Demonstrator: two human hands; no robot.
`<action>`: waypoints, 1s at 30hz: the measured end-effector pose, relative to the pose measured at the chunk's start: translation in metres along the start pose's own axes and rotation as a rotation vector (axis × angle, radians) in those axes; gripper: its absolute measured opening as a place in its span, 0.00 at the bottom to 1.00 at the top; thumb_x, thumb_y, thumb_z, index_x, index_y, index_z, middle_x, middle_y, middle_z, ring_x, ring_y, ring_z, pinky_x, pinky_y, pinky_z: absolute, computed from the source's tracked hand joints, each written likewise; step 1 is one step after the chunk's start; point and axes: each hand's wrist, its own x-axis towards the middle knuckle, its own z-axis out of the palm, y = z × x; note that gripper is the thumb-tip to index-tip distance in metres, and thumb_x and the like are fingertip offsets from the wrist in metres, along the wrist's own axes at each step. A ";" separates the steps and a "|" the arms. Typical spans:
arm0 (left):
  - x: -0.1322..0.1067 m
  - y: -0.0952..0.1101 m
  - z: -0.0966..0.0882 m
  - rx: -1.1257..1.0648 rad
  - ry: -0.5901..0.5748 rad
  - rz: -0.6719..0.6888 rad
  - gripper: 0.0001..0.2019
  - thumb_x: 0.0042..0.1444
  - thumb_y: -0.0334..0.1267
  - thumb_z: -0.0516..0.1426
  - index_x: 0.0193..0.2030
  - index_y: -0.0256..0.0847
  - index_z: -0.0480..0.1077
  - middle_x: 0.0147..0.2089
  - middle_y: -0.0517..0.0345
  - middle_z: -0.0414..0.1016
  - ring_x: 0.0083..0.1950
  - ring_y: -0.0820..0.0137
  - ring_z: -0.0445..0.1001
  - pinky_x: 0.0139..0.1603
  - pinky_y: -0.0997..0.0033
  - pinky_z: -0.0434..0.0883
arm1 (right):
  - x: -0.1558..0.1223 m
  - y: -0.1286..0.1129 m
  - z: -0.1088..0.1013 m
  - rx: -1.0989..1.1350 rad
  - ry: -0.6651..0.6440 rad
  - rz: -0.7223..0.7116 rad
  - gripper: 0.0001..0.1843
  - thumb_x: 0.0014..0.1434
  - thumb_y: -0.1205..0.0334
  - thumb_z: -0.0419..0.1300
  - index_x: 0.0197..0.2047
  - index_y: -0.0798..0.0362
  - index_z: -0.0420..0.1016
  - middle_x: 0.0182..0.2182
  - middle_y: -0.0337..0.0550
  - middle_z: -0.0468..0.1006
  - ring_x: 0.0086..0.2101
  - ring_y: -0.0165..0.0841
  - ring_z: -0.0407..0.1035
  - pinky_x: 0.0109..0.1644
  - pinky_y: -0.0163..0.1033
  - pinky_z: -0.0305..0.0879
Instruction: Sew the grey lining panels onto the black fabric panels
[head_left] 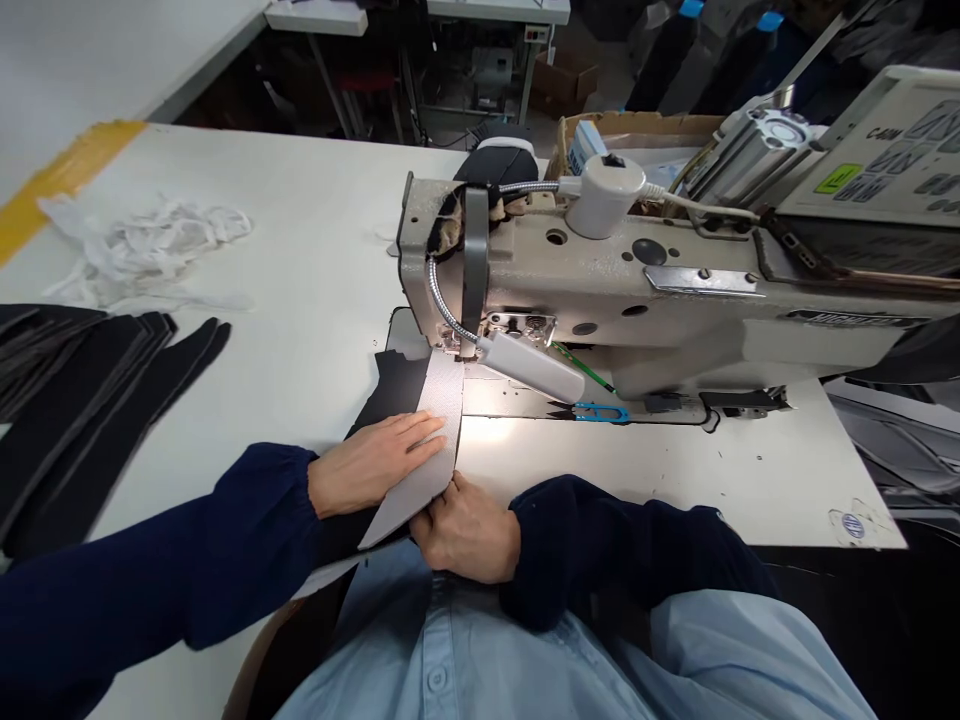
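A light grey fabric piece (pixel 444 400) lies over a black fabric piece (pixel 399 385), its far end at the needle area of a sewing machine (pixel 517 265). My left hand (pixel 379 460) rests flat on both pieces, fingers stretched over the grey one. At the near right edge, my right hand (pixel 469 528) pinches the fabric between thumb and fingers. The black piece hangs partly past the table edge under my left forearm. A lit white lamp (pixel 532 367) shines beside the needle, which I cannot make out.
Blue thread snips (pixel 600 412) lie on the machine bed, right of the fabric. Stacked black fabric pieces (pixel 82 420) and a heap of white strips (pixel 165 245) lie on the left of the white table (pixel 315 270). A cardboard box (pixel 667 125) stands behind the machine.
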 end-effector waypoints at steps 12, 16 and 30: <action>0.027 -0.032 -0.007 -0.016 -0.038 -0.039 0.20 0.64 0.34 0.50 0.62 0.34 0.64 0.67 0.43 0.62 0.71 0.60 0.54 0.70 0.61 0.56 | 0.012 0.031 0.019 -0.102 0.056 0.105 0.13 0.59 0.76 0.50 0.30 0.60 0.75 0.26 0.53 0.78 0.31 0.40 0.71 0.40 0.48 0.66; 0.037 -0.044 -0.007 -0.012 -0.028 -0.040 0.19 0.63 0.32 0.51 0.60 0.35 0.65 0.62 0.45 0.66 0.70 0.61 0.56 0.71 0.62 0.54 | 0.014 0.046 0.025 -0.125 0.117 0.119 0.14 0.58 0.78 0.49 0.29 0.58 0.74 0.25 0.52 0.76 0.30 0.39 0.69 0.38 0.46 0.66; 0.030 -0.031 -0.019 -0.037 -0.026 -0.031 0.19 0.60 0.27 0.50 0.58 0.35 0.64 0.62 0.47 0.68 0.65 0.65 0.64 0.65 0.66 0.63 | 0.018 0.058 0.006 -0.007 -0.067 0.081 0.10 0.59 0.75 0.51 0.36 0.60 0.74 0.30 0.51 0.76 0.32 0.38 0.70 0.36 0.41 0.67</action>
